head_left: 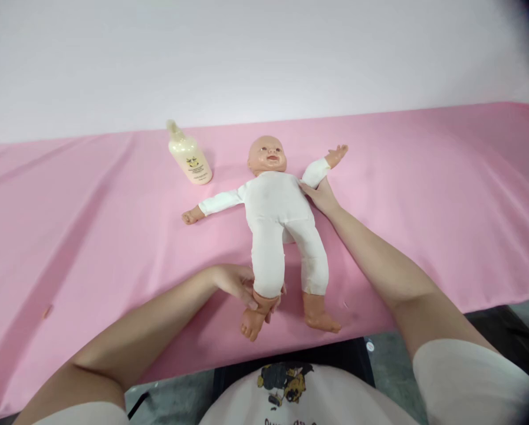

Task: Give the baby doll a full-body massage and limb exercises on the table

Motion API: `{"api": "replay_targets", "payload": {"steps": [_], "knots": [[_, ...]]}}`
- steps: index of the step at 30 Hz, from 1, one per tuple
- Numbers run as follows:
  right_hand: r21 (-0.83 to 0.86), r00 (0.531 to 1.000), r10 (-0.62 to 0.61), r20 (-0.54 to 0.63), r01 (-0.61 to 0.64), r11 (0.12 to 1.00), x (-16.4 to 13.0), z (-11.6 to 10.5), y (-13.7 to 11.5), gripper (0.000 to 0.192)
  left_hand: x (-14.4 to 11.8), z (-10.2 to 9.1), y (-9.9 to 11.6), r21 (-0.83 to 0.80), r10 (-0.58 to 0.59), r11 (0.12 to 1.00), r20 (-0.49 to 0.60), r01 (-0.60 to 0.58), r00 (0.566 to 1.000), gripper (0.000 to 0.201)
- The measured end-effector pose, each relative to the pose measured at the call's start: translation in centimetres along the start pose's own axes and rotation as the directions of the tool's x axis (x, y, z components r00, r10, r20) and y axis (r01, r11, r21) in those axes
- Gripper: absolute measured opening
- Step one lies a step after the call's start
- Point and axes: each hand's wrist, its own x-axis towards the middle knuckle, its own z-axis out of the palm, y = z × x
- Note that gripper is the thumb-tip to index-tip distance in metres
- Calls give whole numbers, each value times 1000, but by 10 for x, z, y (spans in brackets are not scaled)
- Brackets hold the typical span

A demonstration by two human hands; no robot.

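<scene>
A baby doll (275,198) with a white cloth body lies on its back on the pink cloth, its head away from me and its arms spread. My left hand (236,282) is closed round the lower leg on the left, just above the foot, with some fingers hidden behind it. On the other side, my right hand (322,196) grips the doll by the armpit and upper arm, its thumb against the chest edge and its other fingers partly out of sight. The doll's other leg rests loose, its foot close to the table's near edge.
A cream pump bottle (192,160) with a printed label stands left of the doll's head. The pink tablecloth (423,177) covers the table up to a white wall (264,59) behind. A small orange-brown speck (46,311) lies at the left.
</scene>
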Motion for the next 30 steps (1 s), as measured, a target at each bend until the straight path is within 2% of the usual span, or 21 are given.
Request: {"api": "replay_targets", "payload": {"steps": [2, 4, 6, 8, 10, 12, 16, 19, 22, 24, 27, 28, 30], "knots": [[-52, 996, -82, 46, 84, 995, -2, 1, -4, 68, 1, -1, -2, -49, 79, 996, -8, -80, 997, 53], [-123, 966, -198, 164, 219, 968, -4, 1, -10, 55, 1, -3, -4, -71, 194, 977, -104, -201, 976, 53], [-215, 910, -300, 286, 366, 905, -5, 1, -16, 41, 1, -4, -6, -64, 289, 947, -252, -314, 923, 52], [-302, 870, -354, 344, 459, 835, -5, 0, -20, 30, 2, -7, -7, -52, 343, 919, -381, -390, 859, 50], [-351, 861, -371, 347, 486, 801, -6, 0, -22, 27, 3, -8, -8, -50, 361, 905, -441, -423, 822, 48], [-362, 858, -379, 347, 495, 790, -7, 0, -22, 27, 5, -10, -8, -49, 367, 898, -465, -438, 805, 46], [-347, 857, -389, 339, 498, 795, -7, 1, -20, 26, 9, -10, -8, -43, 371, 895, -484, -445, 793, 46], [-293, 877, -371, 304, 457, 840, -6, 2, -20, 22, 7, -8, -9, -22, 377, 897, -483, -441, 791, 45], [-72, 930, -289, 228, 312, 947, -4, 2, -18, 26, 3, -6, -8, -9, 378, 903, -460, -430, 803, 46], [156, 981, -152, 124, 132, 979, -2, 3, -15, 33, 1, -5, -7, -37, 341, 921, -404, -388, 849, 54], [455, 997, 74, 1, -66, 888, 3, 2, -9, 39, 1, -2, -3, -66, 192, 975, -222, -211, 956, 66], [517, 993, 114, -12, -91, 851, 5, 2, -6, 36, 1, -1, -2, -48, 130, 989, -165, -140, 978, 66], [584, 988, 153, -17, -115, 804, 8, 1, -3, 27, 2, 0, 0, 3, 46, 999, -105, -46, 993, 63]]}}
